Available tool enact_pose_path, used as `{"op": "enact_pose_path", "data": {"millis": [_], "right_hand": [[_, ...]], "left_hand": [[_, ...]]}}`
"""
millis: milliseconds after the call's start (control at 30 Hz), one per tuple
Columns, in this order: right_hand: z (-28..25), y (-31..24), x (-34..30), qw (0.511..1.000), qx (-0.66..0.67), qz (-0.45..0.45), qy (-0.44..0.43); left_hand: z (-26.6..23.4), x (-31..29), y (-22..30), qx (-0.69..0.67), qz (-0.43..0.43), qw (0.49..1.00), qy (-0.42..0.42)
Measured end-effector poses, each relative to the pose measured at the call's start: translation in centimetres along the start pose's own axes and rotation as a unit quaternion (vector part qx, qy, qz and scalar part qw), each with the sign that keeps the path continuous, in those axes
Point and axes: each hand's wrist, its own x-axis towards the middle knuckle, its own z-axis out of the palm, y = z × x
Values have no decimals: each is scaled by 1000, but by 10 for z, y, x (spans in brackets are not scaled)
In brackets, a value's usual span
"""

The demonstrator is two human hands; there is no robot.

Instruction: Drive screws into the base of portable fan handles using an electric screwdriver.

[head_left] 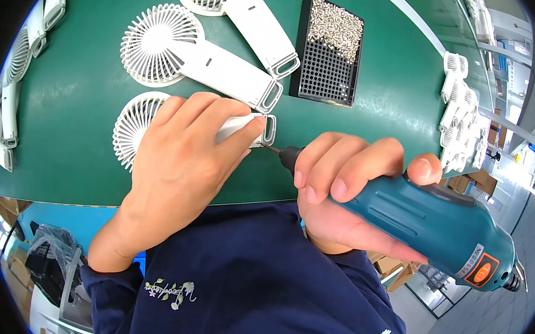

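- The left hand (188, 142) is closed over the handle of the nearest white handheld fan (131, 122), hiding most of it; the round grille shows to the left of the fingers and the looped handle end to the right.
- This fan lies on the green worktable (70, 120), near its near edge.
- The right hand (357, 183) grips a teal electric screwdriver (423, 226), fingers wrapped round its front part, body slanting toward the near right.
- The screwdriver bit (271, 148) points left at the fan's looped end; whether its tip sits in a screw is too small to tell.
- Just beyond lies a middle fan (227, 76), grille left and handle slanting right.
- A farther fan (259, 31) lies past that one, at a similar slant.
- To its right is a black perforated tray (300, 50), small metallic screws (338, 28) heaped over its far half.
- More white fans line the table's left side (17, 62) and cluster at the far right (457, 113).
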Motion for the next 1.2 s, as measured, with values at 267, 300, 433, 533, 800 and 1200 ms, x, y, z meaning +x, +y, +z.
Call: {"op": "enact_pose_path", "data": {"millis": [267,300,433,533,800,1200], "right_hand": [[1,-1,-4,999,0,15,-30],[1,-3,-4,999,-2,21,-34],[4,-3,0,1000,12,1,6],[3,-2,1,1000,1,5,0],[2,0,0,1000,3,6,-14],[-9,9,8,998,55,22,-6]], "left_hand": [[1,-2,-1,-8,-1,1000,4],[2,-2,-1,-8,-2,1000,4],[4,-1,-2,-8,1,1000,11],[4,-1,-2,-7,0,1000,10],[3,-1,-1,-8,-2,1000,12],[3,-1,-2,-2,-2,1000,9]]}}
